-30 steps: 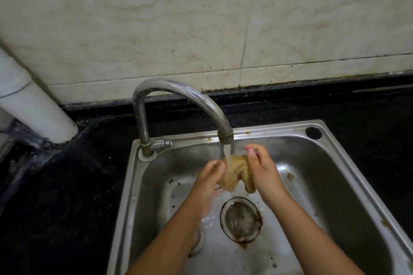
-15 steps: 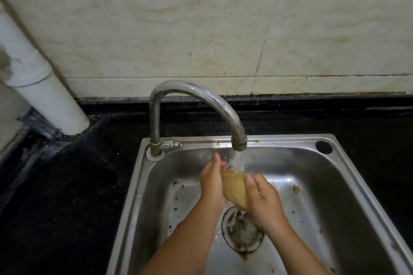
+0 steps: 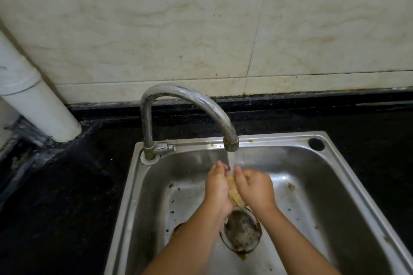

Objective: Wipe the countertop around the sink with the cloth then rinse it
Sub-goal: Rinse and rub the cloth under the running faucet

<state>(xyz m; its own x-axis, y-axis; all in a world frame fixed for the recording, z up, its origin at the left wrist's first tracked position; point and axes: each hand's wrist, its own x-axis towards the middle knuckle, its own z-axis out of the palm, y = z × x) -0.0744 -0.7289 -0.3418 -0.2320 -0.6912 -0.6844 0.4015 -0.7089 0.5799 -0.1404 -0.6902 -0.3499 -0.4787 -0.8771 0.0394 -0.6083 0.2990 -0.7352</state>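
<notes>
Cloth point(image 3: 234, 194), tan & wet, is squeezed betw. both hands over the sink point(image 3: 348, 176) basin, right under the tap point(image 3: 230, 140) spout; water stream hits the top of it. Left hand point(image 3: 218, 187) grip: fingers curled round cloth's left side. Right hand point(image 3: 254, 187) grip: fingers curled over its right side, thumbs nearly touching at the stream. Only a narrow strip of cloth shows betw. the palms. Drain point(image 3: 242, 230) sits just below the hands, water pooling in it. Black bench point(image 3: 67, 196) surrounds the sink; white pipe point(image 3: 40, 105) stands at back left, against tiled wall point(image 3: 178, 29).
</notes>
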